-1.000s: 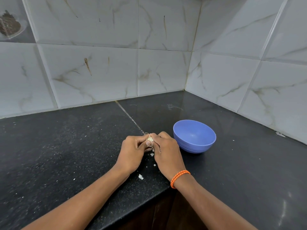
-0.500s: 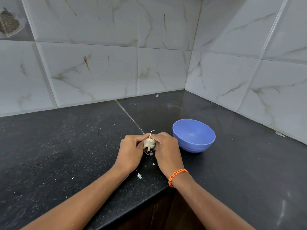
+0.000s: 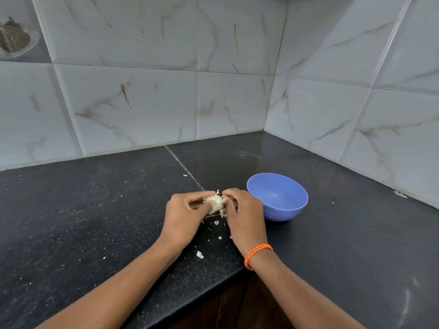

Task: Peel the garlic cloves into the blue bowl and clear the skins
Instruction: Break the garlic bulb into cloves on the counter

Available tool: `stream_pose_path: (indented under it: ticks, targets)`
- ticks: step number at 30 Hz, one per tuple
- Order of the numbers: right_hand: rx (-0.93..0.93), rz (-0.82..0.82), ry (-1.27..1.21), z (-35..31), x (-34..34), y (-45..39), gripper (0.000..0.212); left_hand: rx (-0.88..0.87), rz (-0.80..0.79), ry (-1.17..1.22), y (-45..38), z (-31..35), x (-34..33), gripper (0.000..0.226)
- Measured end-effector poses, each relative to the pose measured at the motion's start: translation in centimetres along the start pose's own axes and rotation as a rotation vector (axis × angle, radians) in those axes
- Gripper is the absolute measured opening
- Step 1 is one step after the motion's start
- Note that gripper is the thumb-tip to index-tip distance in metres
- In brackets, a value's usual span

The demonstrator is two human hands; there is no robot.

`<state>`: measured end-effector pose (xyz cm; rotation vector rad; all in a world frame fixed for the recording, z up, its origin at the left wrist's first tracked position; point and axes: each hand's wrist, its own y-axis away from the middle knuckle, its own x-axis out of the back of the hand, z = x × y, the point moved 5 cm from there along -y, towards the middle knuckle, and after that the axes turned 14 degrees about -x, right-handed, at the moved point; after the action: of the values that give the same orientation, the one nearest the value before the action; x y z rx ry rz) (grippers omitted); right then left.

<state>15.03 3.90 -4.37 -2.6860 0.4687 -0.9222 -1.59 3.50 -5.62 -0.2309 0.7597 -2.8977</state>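
We hold the garlic (image 3: 215, 202) between both hands just above the black counter (image 3: 95, 210), a little left of the blue bowl (image 3: 277, 197). Our left hand (image 3: 184, 216) curls its thumb and fingers round the left side of the garlic and steadies it, while our right hand (image 3: 242, 214) pinches at its right side and top, where papery skin frays out; we judge that this split lets one hand anchor while the other pulls skin away. We work low over the counter, probably so that loosened skins drop in one patch, and a scatter of skin flakes (image 3: 199, 254) already lies under and in front of our hands. The bowl sits just beside our right hand, close enough that a peeled clove needs only a short carry; its inside looks bare, so we judge the peeling to be at an early stage. Whether we hold a whole bulb or a cluster of cloves, we cannot tell, since our fingers cover much of it. An orange bracelet (image 3: 257, 255) circles our right wrist. Marble-look wall tiles (image 3: 142, 103) close the corner behind, and one stray flake (image 3: 185, 175) lies farther back by the counter seam. Nothing stands between the garlic and the bowl.
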Motion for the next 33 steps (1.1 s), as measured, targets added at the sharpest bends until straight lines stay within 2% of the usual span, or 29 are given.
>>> stream_pose_path:
  ticks: [4, 8, 14, 18, 21, 26, 30, 33]
  targets:
    - [0.015, -0.024, 0.064, 0.0, -0.1, 0.2, 0.027, -0.012, 0.123, -0.066, -0.5, -0.5, 1.4, 0.021]
    - [-0.015, -0.025, -0.033, 0.0, 0.2, 0.3, 0.030, -0.061, 0.104, -0.118, -0.5, -0.2, 1.4, 0.022]
    - [-0.041, -0.305, -0.315, 0.0, -1.3, 0.0, 0.029, -0.186, 0.034, -0.088, 0.0, 1.2, 0.3, 0.027]
    - [-0.083, -0.288, -0.444, 1.0, -1.1, -0.7, 0.030, -0.114, 0.041, -0.048, -0.1, 0.8, 0.4, 0.028]
    - [-0.088, -0.279, -0.479, 1.1, -1.1, -0.7, 0.027, -0.124, 0.029, -0.120, -0.2, 0.7, 0.4, 0.020]
    - [-0.064, -0.282, -0.440, 0.7, -0.9, -0.5, 0.029, -0.139, -0.049, -0.094, -0.2, 0.6, -0.1, 0.021]
    - [0.069, -0.263, -0.337, -0.1, -0.9, -0.1, 0.043, -0.146, -0.078, -0.069, -0.1, 0.4, -0.3, 0.030]
    - [0.078, -0.232, -0.338, -0.1, -0.9, -0.1, 0.037, -0.107, -0.077, -0.070, -0.1, 0.0, -0.4, 0.026]
